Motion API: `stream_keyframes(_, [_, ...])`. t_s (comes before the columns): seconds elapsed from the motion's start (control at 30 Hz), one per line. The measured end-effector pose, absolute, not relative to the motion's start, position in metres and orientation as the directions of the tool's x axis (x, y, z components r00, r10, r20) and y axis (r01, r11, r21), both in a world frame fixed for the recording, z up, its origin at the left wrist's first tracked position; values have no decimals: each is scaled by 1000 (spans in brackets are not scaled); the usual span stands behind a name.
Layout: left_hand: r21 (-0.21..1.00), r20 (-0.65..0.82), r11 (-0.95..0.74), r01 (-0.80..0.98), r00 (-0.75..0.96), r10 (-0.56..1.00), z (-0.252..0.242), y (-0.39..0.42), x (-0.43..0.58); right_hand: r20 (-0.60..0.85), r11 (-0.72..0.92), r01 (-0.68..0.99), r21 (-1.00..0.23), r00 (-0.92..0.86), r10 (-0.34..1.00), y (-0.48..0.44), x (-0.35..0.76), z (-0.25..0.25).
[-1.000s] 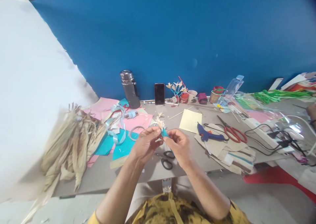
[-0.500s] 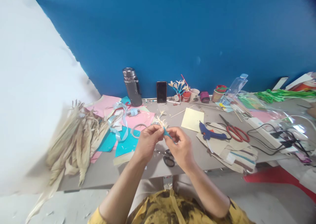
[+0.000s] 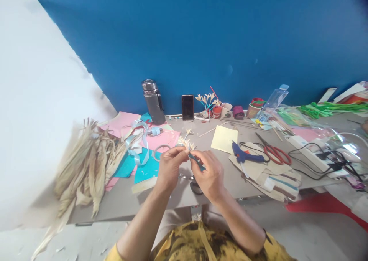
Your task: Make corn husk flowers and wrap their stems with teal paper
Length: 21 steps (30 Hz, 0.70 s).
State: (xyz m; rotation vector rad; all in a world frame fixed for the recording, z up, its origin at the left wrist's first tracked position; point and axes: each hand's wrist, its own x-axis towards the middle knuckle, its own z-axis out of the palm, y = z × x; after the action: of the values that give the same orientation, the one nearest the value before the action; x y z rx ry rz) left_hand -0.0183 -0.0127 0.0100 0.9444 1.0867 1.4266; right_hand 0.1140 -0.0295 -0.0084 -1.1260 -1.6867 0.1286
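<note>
Over the near edge of the grey table (image 3: 120, 199), both my hands pinch a small craft flower (image 3: 186, 144) with pale husk petals and a teal-wrapped stem. My left hand (image 3: 169, 167) grips it just below the petals with thumb and fingers closed. My right hand (image 3: 209, 174) is closed on the teal stem lower down. Black-handled scissors (image 3: 196, 188) lie on the table under my right hand, partly hidden.
A heap of dried corn husks (image 3: 86, 165) fills the left. Teal and pink paper (image 3: 143, 165), blue ribbon, a flask (image 3: 153, 101), a phone (image 3: 187, 107), finished flowers (image 3: 207, 99), a blue glue gun (image 3: 244, 156), red scissors (image 3: 273, 151) and cables (image 3: 322, 157) are spread about.
My hands have shifted slightly lower and closer together, with the right hand turned further over the stem. The flower stays pinched between both hands.
</note>
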Motion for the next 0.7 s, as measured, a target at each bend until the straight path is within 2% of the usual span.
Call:
stream_keyframes(0.13, [957,-35,0,-289,-115,993,7,-11,-19,724,577,596,-559,11,690,-29,115,-6])
stream_keyframes(0.33, [925,-92,75,-372,-28,995,10,-8,-20,686,573,549,-609,1,727,-27,117,-6])
stream_keyframes(0.43, [907,-90,66,-416,-39,995,14,-8,-17,685,578,547,-606,-11,729,-27,117,-5])
stream_keyframes(0.7, [783,-147,84,-616,-52,988,15,-11,-6,719,588,593,-549,-23,694,-28,115,3])
